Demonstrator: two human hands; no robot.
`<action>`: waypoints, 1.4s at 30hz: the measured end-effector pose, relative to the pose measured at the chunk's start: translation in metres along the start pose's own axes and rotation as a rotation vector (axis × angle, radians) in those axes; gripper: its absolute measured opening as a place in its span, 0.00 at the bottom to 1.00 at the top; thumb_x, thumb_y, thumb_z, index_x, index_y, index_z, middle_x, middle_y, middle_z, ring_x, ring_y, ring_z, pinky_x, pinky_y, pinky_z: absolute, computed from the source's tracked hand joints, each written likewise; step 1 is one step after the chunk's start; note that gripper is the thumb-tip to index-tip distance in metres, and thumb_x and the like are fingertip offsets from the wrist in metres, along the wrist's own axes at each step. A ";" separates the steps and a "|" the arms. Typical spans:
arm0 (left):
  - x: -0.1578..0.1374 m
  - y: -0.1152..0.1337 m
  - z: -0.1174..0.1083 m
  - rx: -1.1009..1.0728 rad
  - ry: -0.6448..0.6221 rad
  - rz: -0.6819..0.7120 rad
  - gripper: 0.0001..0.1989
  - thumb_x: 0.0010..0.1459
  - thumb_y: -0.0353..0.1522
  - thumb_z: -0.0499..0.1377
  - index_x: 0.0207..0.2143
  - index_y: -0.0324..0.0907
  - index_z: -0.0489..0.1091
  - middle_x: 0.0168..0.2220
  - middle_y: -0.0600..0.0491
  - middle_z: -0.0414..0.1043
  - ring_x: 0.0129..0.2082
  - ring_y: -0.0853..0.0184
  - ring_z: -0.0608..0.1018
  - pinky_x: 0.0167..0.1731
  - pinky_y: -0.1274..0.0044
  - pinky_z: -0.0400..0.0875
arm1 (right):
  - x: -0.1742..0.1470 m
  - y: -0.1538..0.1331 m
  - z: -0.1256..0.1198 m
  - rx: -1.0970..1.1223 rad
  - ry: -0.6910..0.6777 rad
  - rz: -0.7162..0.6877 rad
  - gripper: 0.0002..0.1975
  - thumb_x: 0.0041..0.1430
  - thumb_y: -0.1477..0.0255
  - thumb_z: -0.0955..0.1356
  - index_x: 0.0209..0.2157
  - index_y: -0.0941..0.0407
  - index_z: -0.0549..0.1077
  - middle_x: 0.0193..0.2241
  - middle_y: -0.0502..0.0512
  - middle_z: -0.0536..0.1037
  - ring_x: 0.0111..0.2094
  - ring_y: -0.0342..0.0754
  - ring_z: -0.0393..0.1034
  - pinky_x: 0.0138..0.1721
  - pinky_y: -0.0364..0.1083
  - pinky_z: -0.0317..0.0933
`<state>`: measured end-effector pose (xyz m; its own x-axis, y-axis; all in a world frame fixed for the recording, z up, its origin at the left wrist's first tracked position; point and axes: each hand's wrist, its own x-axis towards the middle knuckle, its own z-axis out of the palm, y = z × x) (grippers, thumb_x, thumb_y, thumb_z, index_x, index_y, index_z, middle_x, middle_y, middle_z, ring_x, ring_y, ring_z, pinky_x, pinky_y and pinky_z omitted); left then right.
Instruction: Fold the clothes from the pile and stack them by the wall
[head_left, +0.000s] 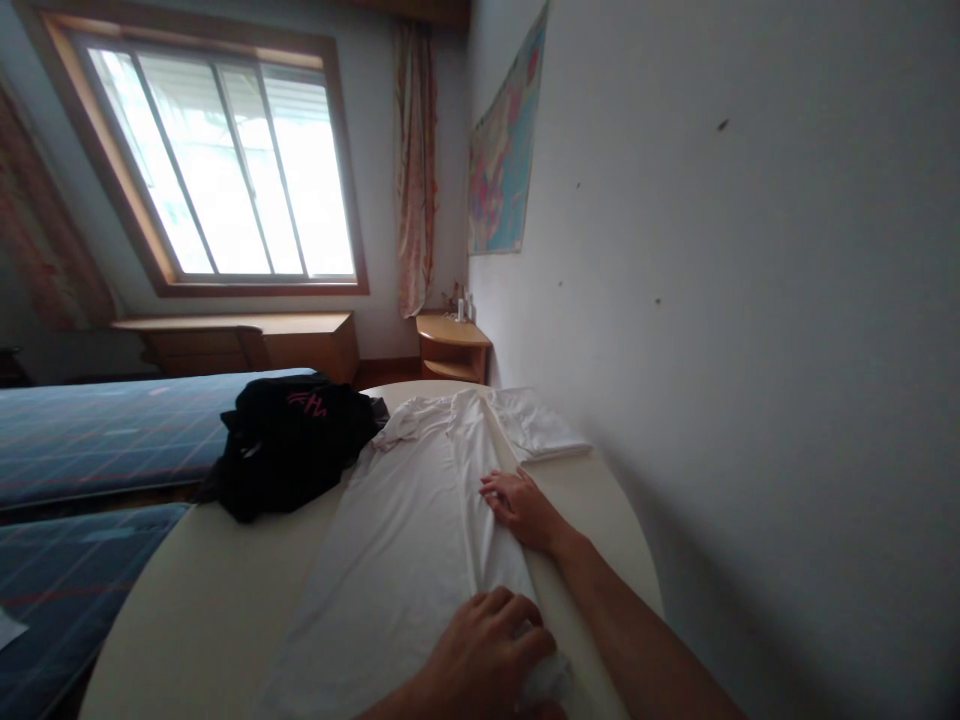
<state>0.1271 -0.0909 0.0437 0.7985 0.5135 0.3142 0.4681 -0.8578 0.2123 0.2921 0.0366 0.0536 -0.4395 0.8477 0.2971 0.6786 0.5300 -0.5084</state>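
A white shirt [397,530] lies spread lengthwise on a round, cream-coloured table [195,590], with creases down its right half. Its far right part, which looks like a sleeve [540,425], lies out to the side. My right hand [519,508] rests on the right side of the cloth, fingers stretched out and apart. Nearer to me, my left hand [491,645] has its fingers curled over the shirt's near right edge, and some bunched white fabric shows beneath them. My left thumb is partly cut off by the bottom of the picture.
A crumpled black garment [292,440] with pink lettering lies at the table's left edge. Beyond it are blue plaid mattresses [97,430]. The white wall [750,350] stands close on the right. A small wooden corner shelf [454,330] is behind the table, near a window [232,170].
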 end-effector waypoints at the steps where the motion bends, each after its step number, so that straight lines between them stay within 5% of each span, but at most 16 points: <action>1: 0.000 0.002 0.003 -0.004 0.018 -0.006 0.18 0.53 0.45 0.65 0.42 0.47 0.70 0.43 0.54 0.77 0.40 0.62 0.77 0.39 0.73 0.72 | 0.000 0.000 0.001 0.001 0.006 -0.002 0.13 0.66 0.68 0.63 0.45 0.52 0.77 0.54 0.58 0.76 0.61 0.54 0.64 0.64 0.63 0.41; 5: -0.004 0.007 0.002 -0.068 0.119 -0.021 0.08 0.50 0.30 0.63 0.34 0.45 0.70 0.33 0.56 0.77 0.33 0.65 0.77 0.34 0.77 0.71 | -0.001 0.002 0.002 0.003 0.022 -0.007 0.12 0.66 0.67 0.63 0.44 0.52 0.77 0.53 0.58 0.77 0.60 0.53 0.65 0.64 0.62 0.42; 11: -0.014 0.006 -0.022 -0.246 0.307 -0.009 0.09 0.48 0.24 0.56 0.33 0.44 0.69 0.27 0.56 0.76 0.26 0.70 0.77 0.29 0.81 0.68 | -0.001 0.003 0.002 0.012 0.032 0.005 0.12 0.66 0.67 0.63 0.43 0.51 0.77 0.52 0.57 0.77 0.59 0.54 0.66 0.64 0.62 0.42; 18: -0.022 -0.006 -0.040 -0.267 0.120 0.148 0.06 0.53 0.31 0.63 0.32 0.45 0.67 0.26 0.60 0.75 0.25 0.72 0.76 0.27 0.82 0.67 | -0.001 0.003 0.002 0.009 0.036 -0.002 0.12 0.66 0.66 0.63 0.43 0.51 0.77 0.52 0.57 0.78 0.59 0.54 0.66 0.63 0.62 0.43; 23: -0.016 0.002 -0.018 0.045 0.207 0.192 0.13 0.63 0.40 0.59 0.47 0.47 0.66 0.35 0.57 0.76 0.29 0.70 0.76 0.25 0.80 0.65 | -0.001 0.002 0.001 0.009 0.038 -0.003 0.12 0.66 0.66 0.63 0.42 0.52 0.77 0.52 0.57 0.78 0.58 0.53 0.67 0.63 0.61 0.44; 27: -0.013 0.005 0.013 0.178 0.302 0.221 0.14 0.61 0.46 0.59 0.40 0.47 0.69 0.34 0.57 0.74 0.28 0.68 0.74 0.23 0.79 0.63 | -0.001 0.003 0.002 0.001 0.039 -0.010 0.12 0.66 0.66 0.63 0.42 0.52 0.78 0.51 0.58 0.78 0.58 0.53 0.67 0.63 0.61 0.44; 30: -0.015 0.003 0.035 0.171 0.232 0.243 0.11 0.59 0.44 0.63 0.33 0.47 0.71 0.32 0.58 0.73 0.27 0.70 0.73 0.22 0.81 0.60 | -0.002 0.001 0.000 -0.017 0.040 -0.021 0.12 0.66 0.66 0.63 0.42 0.52 0.78 0.51 0.58 0.78 0.56 0.53 0.68 0.63 0.61 0.45; 35: -0.012 0.002 0.046 0.096 0.052 0.259 0.06 0.63 0.41 0.61 0.40 0.51 0.73 0.32 0.60 0.77 0.26 0.73 0.75 0.19 0.81 0.57 | -0.002 -0.007 -0.005 -0.065 0.059 -0.025 0.13 0.67 0.64 0.63 0.41 0.53 0.78 0.46 0.57 0.81 0.50 0.52 0.72 0.62 0.58 0.47; 38: -0.011 -0.002 0.025 -0.057 -0.060 0.344 0.09 0.68 0.38 0.55 0.47 0.49 0.70 0.36 0.60 0.79 0.29 0.75 0.77 0.27 0.84 0.66 | -0.002 -0.011 -0.005 -0.061 0.043 -0.029 0.15 0.67 0.63 0.62 0.47 0.52 0.77 0.50 0.57 0.79 0.54 0.51 0.70 0.64 0.58 0.45; 42: -0.019 -0.017 -0.006 0.014 -0.017 0.271 0.14 0.68 0.39 0.53 0.55 0.51 0.66 0.52 0.56 0.76 0.52 0.65 0.76 0.51 0.77 0.68 | -0.004 -0.011 0.002 -0.071 -0.090 -0.034 0.23 0.66 0.60 0.63 0.60 0.50 0.68 0.63 0.58 0.66 0.65 0.55 0.56 0.66 0.60 0.41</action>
<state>0.1013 -0.0859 0.0395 0.9015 0.2645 0.3424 0.2412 -0.9643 0.1097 0.2856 0.0274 0.0567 -0.5121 0.8254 0.2376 0.7010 0.5615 -0.4396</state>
